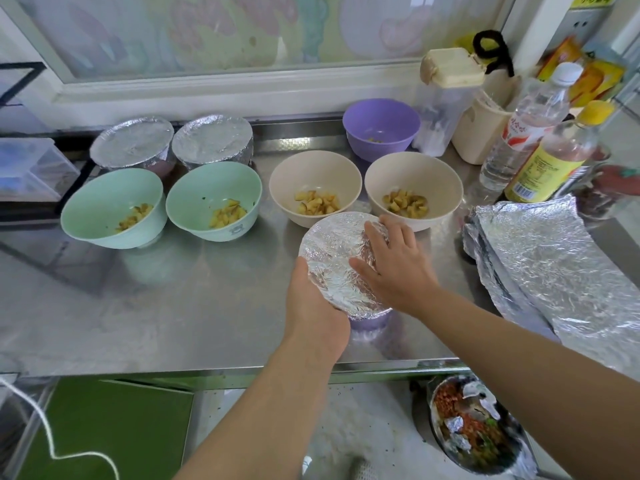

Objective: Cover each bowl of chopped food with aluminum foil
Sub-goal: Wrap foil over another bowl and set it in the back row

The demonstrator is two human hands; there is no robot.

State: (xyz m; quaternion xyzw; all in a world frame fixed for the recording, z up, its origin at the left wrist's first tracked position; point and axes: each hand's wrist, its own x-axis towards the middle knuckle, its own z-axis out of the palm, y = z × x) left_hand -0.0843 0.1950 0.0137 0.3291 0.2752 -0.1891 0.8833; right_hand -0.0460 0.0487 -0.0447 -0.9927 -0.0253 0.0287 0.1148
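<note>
Your work sits at the centre of the frame: the foil-covered bowl, a purple one by the bit of base showing below the wrap, standing on the steel counter. Your left hand wraps the bowl's lower-left rim, thumb along the foil edge and fingers out of sight underneath. Your right hand lies flat on the upper-right of the cover, fingers spread and pressing.

Judge the foil as thin, light and quick to crease. It keeps whatever shape you press into it, but it probably tears if you drag it over the rim, so smooth it down the bowl's side rather than pulling. The bowl looks like light plastic and may skate on the steel, so steady it by the wall below the rim.

Two wrapped bowls stand at the upper left. Two green bowls, two beige bowls and a purple bowl are uncovered. The foil sheets lie stacked at the right. Lift one by a corner so only the top sheet peels away
</note>
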